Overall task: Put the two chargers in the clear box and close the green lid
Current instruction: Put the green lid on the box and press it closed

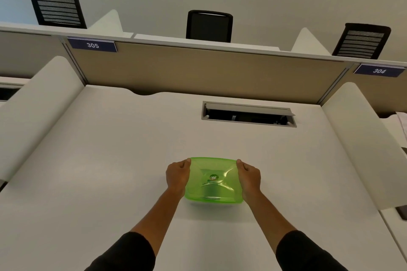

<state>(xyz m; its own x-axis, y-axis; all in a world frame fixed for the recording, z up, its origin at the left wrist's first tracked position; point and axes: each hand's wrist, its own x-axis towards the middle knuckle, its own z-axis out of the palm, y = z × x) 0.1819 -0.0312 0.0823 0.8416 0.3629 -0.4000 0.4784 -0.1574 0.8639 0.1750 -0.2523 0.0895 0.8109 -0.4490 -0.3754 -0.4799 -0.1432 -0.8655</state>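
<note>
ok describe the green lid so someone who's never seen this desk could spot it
On the white desk, nearer the person than the grey cable hatch, sits a translucent green plastic lid. The hands, left and right, grip its sides. It is the only brightly coloured thing there.

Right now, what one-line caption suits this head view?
Both hands, left and right, press the green lid onto its box on a white desk.

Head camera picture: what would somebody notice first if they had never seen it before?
The bright green lid stands out first, low in the middle of the white desk. The left hand and right hand grip its two short sides, dark sleeves at the bottom. Further back, an open cable hatch in the desk and three black chairs beyond the partition catch the eye.
</note>
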